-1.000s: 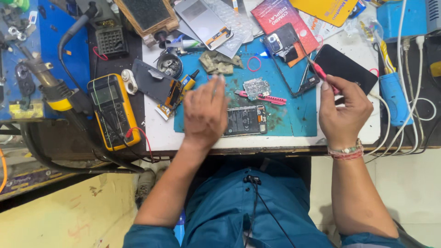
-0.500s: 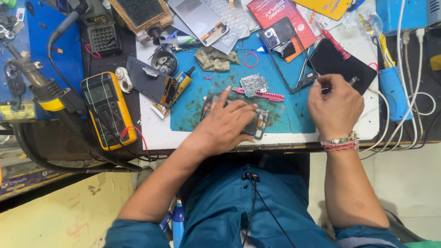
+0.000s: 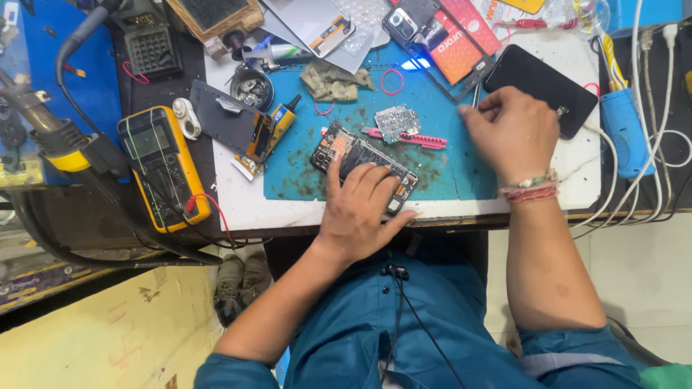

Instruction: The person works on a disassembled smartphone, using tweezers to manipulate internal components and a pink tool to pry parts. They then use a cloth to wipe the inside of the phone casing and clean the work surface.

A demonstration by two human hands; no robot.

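An opened phone (image 3: 344, 150) with its inner boards showing lies at an angle on a blue work mat (image 3: 440, 176). My left hand (image 3: 364, 205) lies flat on the phone's lower half, index finger stretched along it and thumb at its near edge, holding it down. My right hand (image 3: 515, 133) hovers over the mat's right side with fingers curled around a thin metal tool (image 3: 476, 95) that sticks out towards the back. A small silvery circuit piece (image 3: 396, 121) and a pink utility knife (image 3: 414, 138) lie between the two hands.
A black phone screen (image 3: 540, 81) lies behind my right hand. A yellow multimeter (image 3: 162, 166) with red and black leads sits at the left. A glue tube (image 3: 277, 124), round tin (image 3: 252, 88), rag (image 3: 331, 79), red box (image 3: 454, 39) and white cables (image 3: 641, 144) crowd the bench.
My left hand has slid down the phone, and the phone now sits turned at an angle. My right hand came left and nearer, off the black screen, over the mat.
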